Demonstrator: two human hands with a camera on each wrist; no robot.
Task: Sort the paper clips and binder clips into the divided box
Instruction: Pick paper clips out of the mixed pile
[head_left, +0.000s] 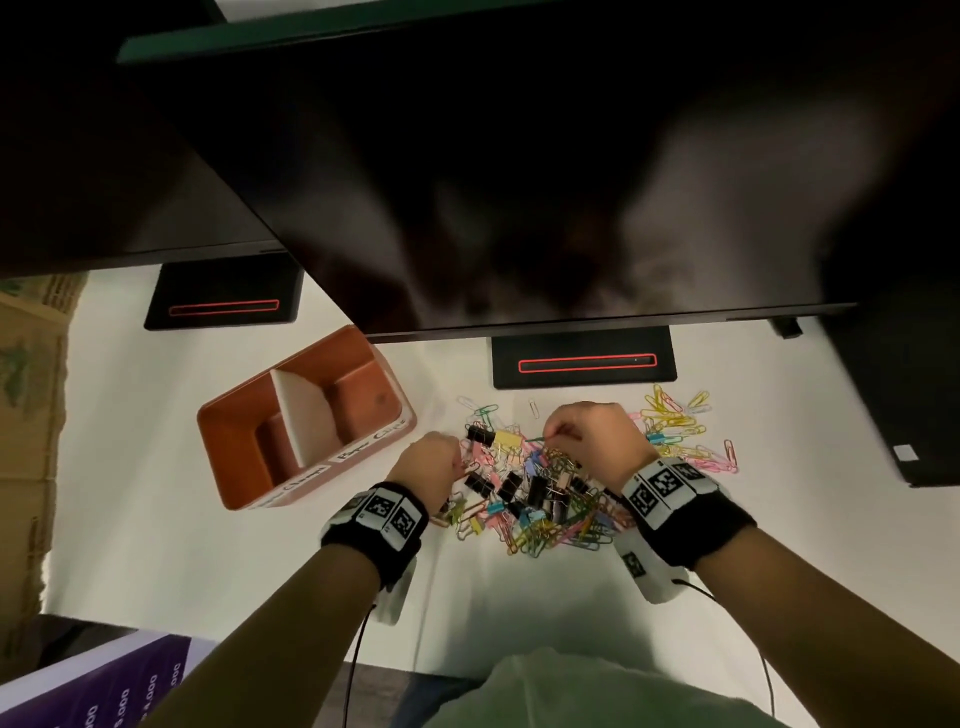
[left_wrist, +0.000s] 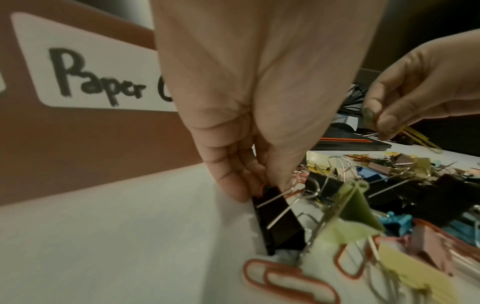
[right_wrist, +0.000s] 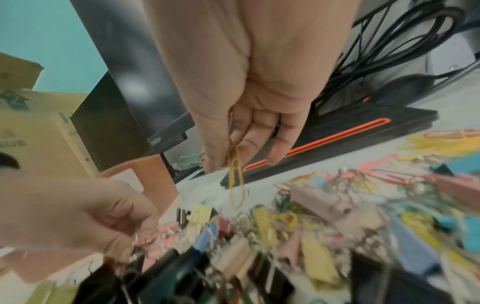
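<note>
A brown divided box (head_left: 234, 457) with a white divider stands left of the pile; its near wall (left_wrist: 91, 144) bears a label reading "Paper C…". A mixed pile of coloured paper clips and binder clips (head_left: 545, 499) lies on the white table between my hands. At the pile's left edge, my left hand (left_wrist: 259, 185) pinches a black binder clip (left_wrist: 278, 218) that still touches the table. Above the pile, my right hand (right_wrist: 231, 144) pinches a yellow-green paper clip (right_wrist: 236, 179), which hangs down from thumb and forefinger. Both compartments look empty in the head view.
Two black monitor stands with red outlines (head_left: 584, 361) (head_left: 223, 306) sit just behind the pile and box, under large dark monitors. A cardboard box (head_left: 26, 415) stands at the far left, and a purple box (head_left: 104, 691) at the near left. Cables (right_wrist: 402, 41) hang behind the right stand.
</note>
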